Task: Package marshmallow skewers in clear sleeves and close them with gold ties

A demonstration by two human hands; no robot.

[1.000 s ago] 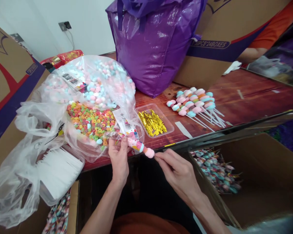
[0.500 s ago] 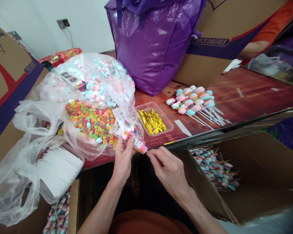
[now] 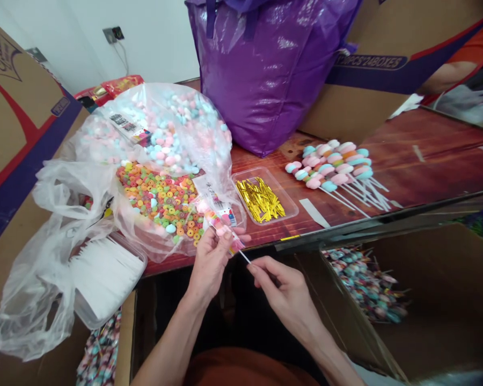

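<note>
My left hand (image 3: 211, 260) pinches a small printed clear wrapper with a marshmallow candy skewer (image 3: 222, 228) inside it, at the table's near edge. My right hand (image 3: 279, 287) grips the bare end of the skewer's white stick (image 3: 244, 257), just right of the left hand. Behind my hands lies a clear bag of colourful ring candies (image 3: 161, 198) and a larger bag of pastel marshmallows (image 3: 165, 131). A clear tray of gold twist ties (image 3: 261, 198) sits to the right of the bags.
Several finished candy skewers (image 3: 338, 166) lie on the red-brown table (image 3: 426, 161). A purple bag (image 3: 273, 64) stands behind. A cardboard box with wrapped skewers (image 3: 366, 284) is at lower right. A container of white sticks (image 3: 100, 273) sits at left. Another person's arm (image 3: 446, 80) shows at far right.
The candies have slid into the wrapper held by my left hand. My right hand has slipped back along the stick, leaving a short bare length of it showing.
</note>
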